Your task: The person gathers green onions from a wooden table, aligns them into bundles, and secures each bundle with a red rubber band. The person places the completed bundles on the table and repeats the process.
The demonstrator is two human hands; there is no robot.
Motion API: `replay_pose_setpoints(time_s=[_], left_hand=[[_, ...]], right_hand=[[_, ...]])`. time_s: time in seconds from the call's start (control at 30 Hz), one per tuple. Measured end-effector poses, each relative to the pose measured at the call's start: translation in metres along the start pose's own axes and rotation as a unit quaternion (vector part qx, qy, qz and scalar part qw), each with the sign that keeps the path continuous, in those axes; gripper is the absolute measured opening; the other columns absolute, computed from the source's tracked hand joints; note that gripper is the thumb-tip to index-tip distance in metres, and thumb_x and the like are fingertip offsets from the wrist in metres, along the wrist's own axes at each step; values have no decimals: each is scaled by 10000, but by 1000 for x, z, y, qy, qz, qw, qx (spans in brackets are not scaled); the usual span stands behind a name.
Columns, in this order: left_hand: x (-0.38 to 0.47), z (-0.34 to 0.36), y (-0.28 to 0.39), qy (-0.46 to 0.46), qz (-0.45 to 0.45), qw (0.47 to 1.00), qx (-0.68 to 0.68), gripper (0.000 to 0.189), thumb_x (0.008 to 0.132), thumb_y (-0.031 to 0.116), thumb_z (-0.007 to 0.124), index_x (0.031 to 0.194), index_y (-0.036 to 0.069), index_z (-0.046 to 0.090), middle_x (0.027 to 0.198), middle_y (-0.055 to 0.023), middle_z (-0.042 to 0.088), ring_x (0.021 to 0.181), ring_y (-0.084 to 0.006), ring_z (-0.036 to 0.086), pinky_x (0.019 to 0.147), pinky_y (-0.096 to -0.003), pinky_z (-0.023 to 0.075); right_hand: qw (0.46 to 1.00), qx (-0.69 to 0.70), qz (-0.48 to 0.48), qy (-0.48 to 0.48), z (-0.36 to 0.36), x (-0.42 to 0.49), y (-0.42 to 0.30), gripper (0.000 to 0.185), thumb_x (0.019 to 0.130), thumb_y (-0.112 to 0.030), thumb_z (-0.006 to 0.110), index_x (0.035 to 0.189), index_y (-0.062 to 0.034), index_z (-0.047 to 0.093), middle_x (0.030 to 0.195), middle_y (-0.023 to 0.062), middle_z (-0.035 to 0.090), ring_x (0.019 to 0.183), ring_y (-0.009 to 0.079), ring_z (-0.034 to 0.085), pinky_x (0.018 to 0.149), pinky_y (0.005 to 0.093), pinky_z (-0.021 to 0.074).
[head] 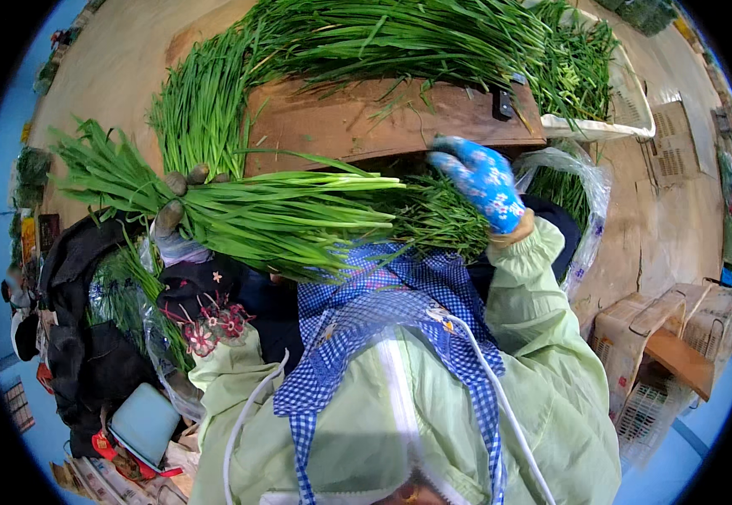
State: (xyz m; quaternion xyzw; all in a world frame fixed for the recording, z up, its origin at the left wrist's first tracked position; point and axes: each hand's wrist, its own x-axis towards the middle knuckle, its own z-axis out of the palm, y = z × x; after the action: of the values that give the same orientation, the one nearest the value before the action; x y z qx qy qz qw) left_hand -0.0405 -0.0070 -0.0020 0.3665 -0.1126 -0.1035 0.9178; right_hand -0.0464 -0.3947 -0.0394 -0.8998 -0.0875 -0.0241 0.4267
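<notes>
My left hand (177, 211), in a soiled glove, grips a bunch of long flat green leaves, likely garlic chives (277, 202). Its pale cut ends point right and its leafy tips point left. My right hand (483, 180), in a blue flowered glove, is raised to the right of the bunch with fingers apart and nothing seen in it. Below it, loose green trimmings (445, 218) lie at my lap. Beyond my hands is a wooden board (366, 120), with a large pile of chives (391, 38) along its far side. A black riveted handle (503, 104) rests on the board's right end.
More chives (205, 107) lie at the board's left. A white plastic crate (631, 95) at the far right holds greens. Clear plastic bags of greens flank me, one at right (593, 208). Stacked crates (637, 334) and a pale blue stool (145, 420) stand nearby.
</notes>
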Motion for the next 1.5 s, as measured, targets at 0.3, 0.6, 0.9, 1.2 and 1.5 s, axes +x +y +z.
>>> replay_pose_setpoints(time_s=[0.3,0.6,0.9,1.2,1.5], left_hand=[[6,-15,-2,-34,-19,999,-8,225,826,122,571,1034,77,498,1238,-165,489,1170,-410,445,903,-593,434],[0,-24,0,31,-3,999,-22,278,824,188,606,1081,97,554,1235,-122,513,1154,-362,466,955,-573,382],[-3,-12,-8,72,27,997,-7,252,787,151,626,1011,72,543,1193,-160,534,1110,-383,496,908,-581,423],[0,10,-27,182,-5,982,-54,389,726,160,649,1064,0,539,1110,-244,562,960,-369,577,839,-503,483],[-5,6,-37,174,-20,984,-18,313,709,131,665,988,33,563,1114,-230,562,986,-392,573,832,-545,487]], right_hand=[[992,53,48,108,47,13,-13,149,798,-176,605,853,-39,621,778,133,641,676,302,621,613,366,485],[960,268,40,-69,41,-18,-13,316,803,-265,620,1005,-23,644,969,153,645,865,263,623,778,337,479],[990,-79,-21,119,64,-4,3,112,802,-173,610,839,-67,615,789,120,642,679,302,620,596,359,479],[974,206,35,-89,59,-10,-19,152,813,-63,585,934,14,636,868,122,637,756,189,597,698,292,462],[981,-183,-56,41,74,0,0,130,778,-138,653,839,-69,562,670,152,611,603,342,597,504,403,454]])
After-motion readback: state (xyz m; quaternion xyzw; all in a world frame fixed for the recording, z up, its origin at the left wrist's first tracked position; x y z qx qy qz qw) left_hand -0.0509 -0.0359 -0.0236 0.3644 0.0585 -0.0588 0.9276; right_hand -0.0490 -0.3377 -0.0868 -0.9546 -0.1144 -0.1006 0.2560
